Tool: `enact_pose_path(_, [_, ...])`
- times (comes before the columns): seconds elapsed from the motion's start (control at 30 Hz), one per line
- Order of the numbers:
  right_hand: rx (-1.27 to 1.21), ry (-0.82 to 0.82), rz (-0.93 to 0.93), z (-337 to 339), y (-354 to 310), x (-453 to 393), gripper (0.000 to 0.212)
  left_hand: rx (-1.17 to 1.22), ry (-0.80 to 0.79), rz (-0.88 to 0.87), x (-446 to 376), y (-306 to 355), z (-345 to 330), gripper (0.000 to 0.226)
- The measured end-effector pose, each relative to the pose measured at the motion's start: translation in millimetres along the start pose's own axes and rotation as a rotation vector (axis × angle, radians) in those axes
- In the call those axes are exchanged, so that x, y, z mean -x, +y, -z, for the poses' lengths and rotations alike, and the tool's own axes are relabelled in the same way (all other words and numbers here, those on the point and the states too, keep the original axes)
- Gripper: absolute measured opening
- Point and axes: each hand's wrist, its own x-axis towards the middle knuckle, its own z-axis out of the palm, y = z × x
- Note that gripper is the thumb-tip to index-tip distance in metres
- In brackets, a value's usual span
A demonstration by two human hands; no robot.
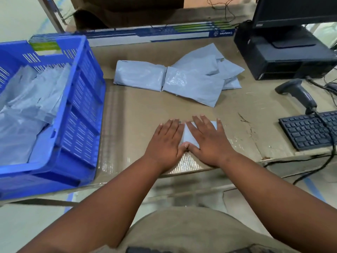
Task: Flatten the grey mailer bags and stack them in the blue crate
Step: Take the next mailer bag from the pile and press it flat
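Observation:
A small grey mailer bag [189, 135] lies flat on the cardboard-covered table near its front edge. My left hand [166, 143] and my right hand [209, 141] press down on it side by side with straight fingers, hiding most of it. A pile of several grey mailer bags [182, 79] lies further back in the middle of the table. The blue crate [85, 99] stands at the left and holds several grey bags [31, 106] lying loosely inside.
A black keyboard [310, 130] and a barcode scanner [299, 94] sit at the right, with cables trailing over the table edge. A black computer case [280, 57] and monitor [295, 10] stand at the back right. A long printed box [155, 34] lies along the back.

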Motion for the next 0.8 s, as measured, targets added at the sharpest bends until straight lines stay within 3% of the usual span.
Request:
enact_pose_path(0.2, [-0.137,-0.034,-0.129,-3.8,28.4,13.7,0.096,-0.023,-0.112,0.143,24.5,-33.2,5.5,0.087])
enact_pose_path(0.37, [-0.225,-0.056,-0.208,-4.3,53.1,23.6,0.094,-0.041,-0.162,0.190,44.7,-50.6,16.2,0.091])
enact_pose_path(0.47, [-0.173,0.016,-0.213,6.2,44.4,20.5,0.082,0.093,-0.054,0.245,39.9,-39.9,25.4,0.084])
enact_pose_path(0.6, [-0.147,0.086,0.007,19.9,4.0,-3.5,0.063,0.147,0.153,0.061,7.8,-5.9,28.0,0.069])
enact_pose_path(0.7, [-0.107,0.055,0.115,7.4,-15.3,-12.4,0.070,0.166,0.090,-0.057,-13.7,15.3,16.1,0.065])
enact_pose_path(0.8, [-0.056,0.034,0.112,-0.2,-13.0,-12.4,0.071,0.089,0.070,-0.043,-15.2,13.1,3.9,0.066])
